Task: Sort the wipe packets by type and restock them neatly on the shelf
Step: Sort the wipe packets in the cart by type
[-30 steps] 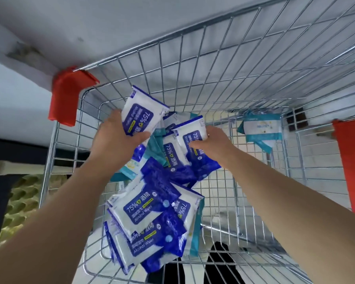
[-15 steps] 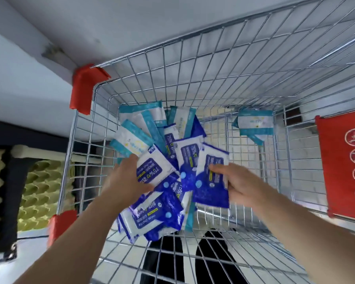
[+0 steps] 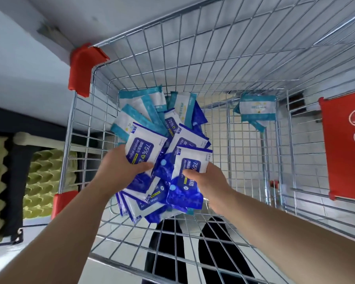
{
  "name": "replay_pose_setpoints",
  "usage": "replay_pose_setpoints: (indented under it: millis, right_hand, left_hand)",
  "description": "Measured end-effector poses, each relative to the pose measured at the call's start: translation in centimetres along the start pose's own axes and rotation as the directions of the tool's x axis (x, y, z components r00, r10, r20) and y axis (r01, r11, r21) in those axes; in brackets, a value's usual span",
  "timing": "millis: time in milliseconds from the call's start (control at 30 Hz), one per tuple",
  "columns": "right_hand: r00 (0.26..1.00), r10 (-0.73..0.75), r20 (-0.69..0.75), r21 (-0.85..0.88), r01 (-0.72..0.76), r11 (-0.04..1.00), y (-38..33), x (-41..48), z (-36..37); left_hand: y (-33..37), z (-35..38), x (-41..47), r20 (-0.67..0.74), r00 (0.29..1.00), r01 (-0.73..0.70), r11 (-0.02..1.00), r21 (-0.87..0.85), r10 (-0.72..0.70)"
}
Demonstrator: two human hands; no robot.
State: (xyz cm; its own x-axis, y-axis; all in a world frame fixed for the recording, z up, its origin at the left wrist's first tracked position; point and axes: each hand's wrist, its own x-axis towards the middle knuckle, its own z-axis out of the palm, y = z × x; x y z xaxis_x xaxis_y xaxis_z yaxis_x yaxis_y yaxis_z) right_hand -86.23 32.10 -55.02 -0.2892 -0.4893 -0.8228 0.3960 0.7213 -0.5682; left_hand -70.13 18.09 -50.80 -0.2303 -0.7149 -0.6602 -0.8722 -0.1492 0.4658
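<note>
Left hand [image 3: 119, 171] and right hand [image 3: 206, 180] each pinched a blue packet [image 3: 145, 147]; gathering only blues, leaving teal packets [image 3: 139, 103] at 12 o'clock, would sort cleanly.

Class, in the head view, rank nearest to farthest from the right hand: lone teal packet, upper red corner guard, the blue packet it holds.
1. blue packet, gripped in the right hand.
2. lone teal packet, farther in, to the right.
3. upper red corner guard, on the far left rim.
</note>
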Motion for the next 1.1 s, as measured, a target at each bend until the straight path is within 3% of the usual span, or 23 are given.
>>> replay_pose_setpoints:
  millis: [167, 333, 467, 633, 800, 1100]
  right_hand:
    - [0.994, -0.071, 0.083, 0.123, 0.060, 0.991, -1.6, 0.4, -2.0]
    - [0.995, -0.101, -0.026, 0.200, 0.104, 0.974, -2.2, 2.1, -1.9]
    - [0.994, -0.070, -0.086, 0.457, 0.102, 0.883, -4.4, 3.8, -2.4]
    - [0.977, -0.205, -0.060, 0.445, 0.210, 0.871, -7.3, 5.1, -3.4]
    - [0.969, -0.243, 0.042, 0.400, 0.206, 0.893, -9.6, 5.7, -4.2]
    - [0.973, -0.150, 0.178, 0.161, 0.121, 0.979, -10.1, 2.6, -9.7]
  left_hand:
    - [1.8, 0.1, -0.2, -0.108, 0.993, -0.054, 0.998, 0.027, 0.057]
    - [3.5, -0.1, 0.7, -0.245, 0.966, -0.072, 0.996, 0.055, 0.083]
    - [4.2, -0.5, 1.2, -0.336, 0.941, -0.084, 0.990, -0.111, 0.042]
    - [5.1, -0.8, 1.8, -0.380, 0.924, -0.090, 0.939, -0.333, -0.046]
    - [5.9, -0.9, 2.7, -0.312, 0.945, -0.071, 0.873, -0.482, -0.095]
    - [9.2, 1.3, 1.3, -0.044, 0.995, -0.098, 0.884, -0.458, 0.087]
